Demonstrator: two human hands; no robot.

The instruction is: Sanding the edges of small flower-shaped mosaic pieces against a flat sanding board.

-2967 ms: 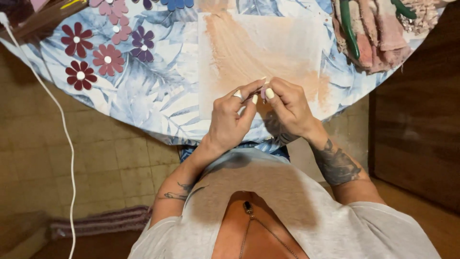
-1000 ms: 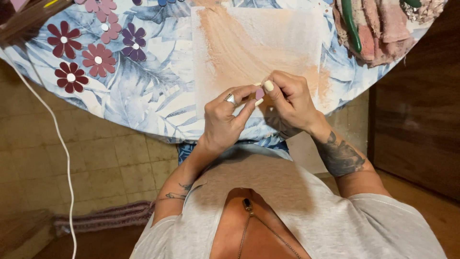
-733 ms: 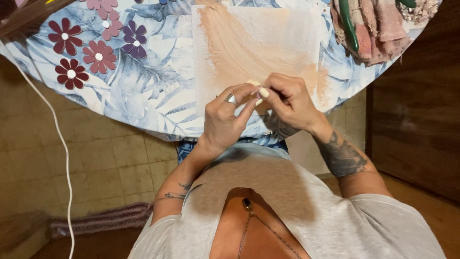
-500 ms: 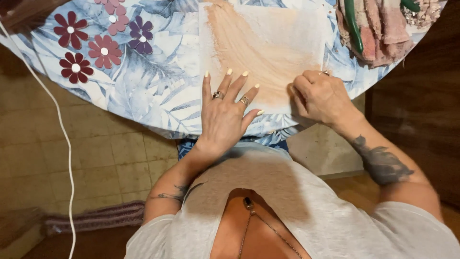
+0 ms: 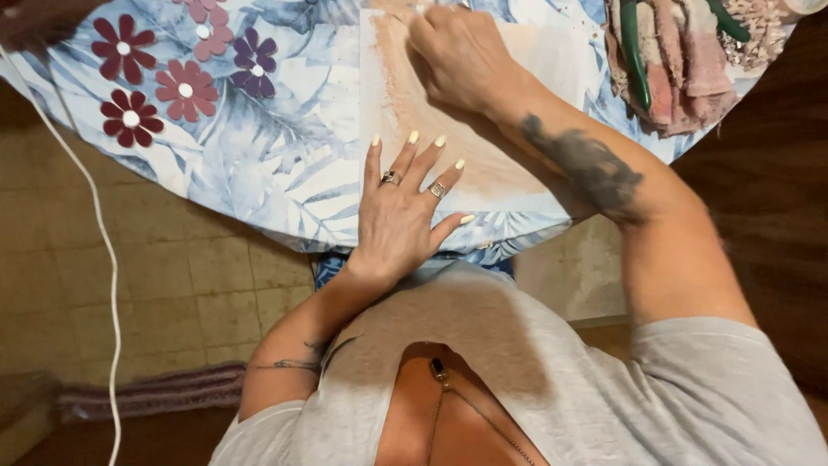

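The left hand (image 5: 398, 216) lies flat, fingers spread, on the peach-smeared white sheet (image 5: 552, 65); the right hand (image 5: 461, 53) reaches across its far edge, fingers curled, grip unclear; flower cutouts (image 5: 185, 89) lie left, green-handled pliers (image 5: 632, 52) on a rag right.

My left hand (image 5: 398, 220) lies flat, palm down, fingers spread, on the near edge of the sheet (image 5: 552, 60). Two rings on it, pale nails. Fingertips rest on the sheet's near left part, heel of the hand over the table edge. The sheet is white, squarish, smeared with peach-orange streaks, flat on the table, its far edge out of view. My right hand (image 5: 457, 52) is knuckles up on the far left part of the sheet, fingers curled under.
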